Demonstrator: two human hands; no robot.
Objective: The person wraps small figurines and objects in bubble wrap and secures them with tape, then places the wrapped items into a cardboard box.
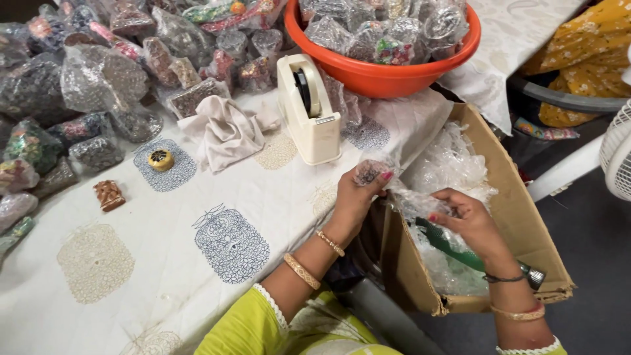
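A small clear plastic packet point(371, 172) with dark, patterned contents sits at the near edge of the table, just above the open cardboard box point(519, 217). The left hand point(355, 197) pinches it, thumb and fingers pressed together on its lower part. A strip of crinkled clear film point(411, 197) runs from the packet toward the right hand point(467, 220), whose fingertips are closed on the film's other end over the box.

The box stands beside the table, tilted open, and is filled with loose bubble wrap point(450, 164). A green tool with a metal end point(473, 256) lies across the wrap under the right wrist. Both wrists wear gold bangles, and the sleeves are yellow-green.

On the white cloth with printed blue and beige motifs point(197, 263), a cream tape dispenser point(309, 108) stands upright just beyond the left hand. Beside it lies a crumpled pale cloth point(223, 131). Further left are a small round yellow piece point(160, 159) on a blue motif and a small brown carved piece point(109, 195), well apart from the hands.

Behind the dispenser an orange plastic bowl point(388, 75) holds many wrapped packets. A large heap of similar wrapped packets point(98, 79) covers the far left of the table. At the right edge, part of a white fan grille point(618, 151) shows, and yellow flowered fabric point(585, 52) lies beyond the box.
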